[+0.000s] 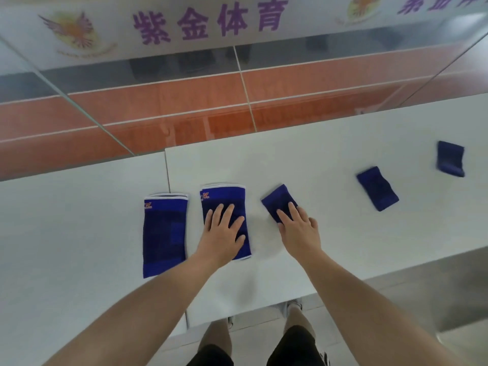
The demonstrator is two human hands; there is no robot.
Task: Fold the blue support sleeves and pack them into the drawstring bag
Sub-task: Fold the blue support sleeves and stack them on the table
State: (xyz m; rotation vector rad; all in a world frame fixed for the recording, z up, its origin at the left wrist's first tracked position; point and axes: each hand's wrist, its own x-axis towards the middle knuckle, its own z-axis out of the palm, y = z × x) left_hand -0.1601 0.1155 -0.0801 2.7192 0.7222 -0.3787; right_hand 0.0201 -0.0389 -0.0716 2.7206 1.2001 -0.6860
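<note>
Ok so your left hand is spread flat, palm down, on the middle long sleeve, and your right hand has its fingers laid open on the near corner of the small folded sleeve just beside it. Neither hand is pinching anything, they're just pressing. My guess is you're flattening a finished fold and about to start the next one. If so, keep the left palm as an anchor, bring the near hem up to the white-trimmed far edge, and smooth it before letting go, since this stretchy knit probably springs back. Left of your left hand, close but not touching, lies another unfolded sleeve. Further out on the white tabletop, well off to your right, sit two more folded sleeves. No drawstring bag in view anywhere, so packing looks a way off.
</note>
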